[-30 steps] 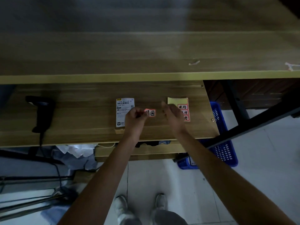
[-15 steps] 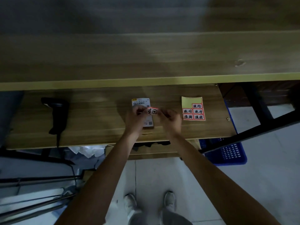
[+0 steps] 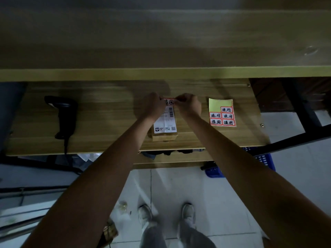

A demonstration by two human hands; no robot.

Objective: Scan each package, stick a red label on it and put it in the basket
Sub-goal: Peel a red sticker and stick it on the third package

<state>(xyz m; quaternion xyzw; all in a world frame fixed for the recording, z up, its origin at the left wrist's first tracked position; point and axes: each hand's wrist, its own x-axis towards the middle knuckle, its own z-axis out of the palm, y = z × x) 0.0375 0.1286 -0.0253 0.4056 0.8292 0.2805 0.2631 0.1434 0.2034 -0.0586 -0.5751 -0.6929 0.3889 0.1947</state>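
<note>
A small brown package (image 3: pixel 165 136) with a white shipping slip (image 3: pixel 166 120) on top lies on the lower wooden shelf (image 3: pixel 107 122). My left hand (image 3: pixel 152 106) and my right hand (image 3: pixel 188 104) pinch the two ends of one red label (image 3: pixel 168 102) over the package's far end; whether the label touches the package I cannot tell. To the right lies a yellow backing sheet (image 3: pixel 222 112) with several more red labels. The black handheld scanner (image 3: pixel 63 117) rests at the shelf's left. Beneath the shelf's right end, part of a blue basket (image 3: pixel 265 160) shows.
A higher wooden tabletop (image 3: pixel 161 42) overhangs the back of the shelf. A black metal frame bar (image 3: pixel 295 138) runs down the right side. The scanner's cable (image 3: pixel 65 147) drops over the front edge. My shoes (image 3: pixel 166 215) stand on the tiled floor below.
The right hand left the label sheet and joined the left on the red label. Both hands then carried the label to the package's far end.
</note>
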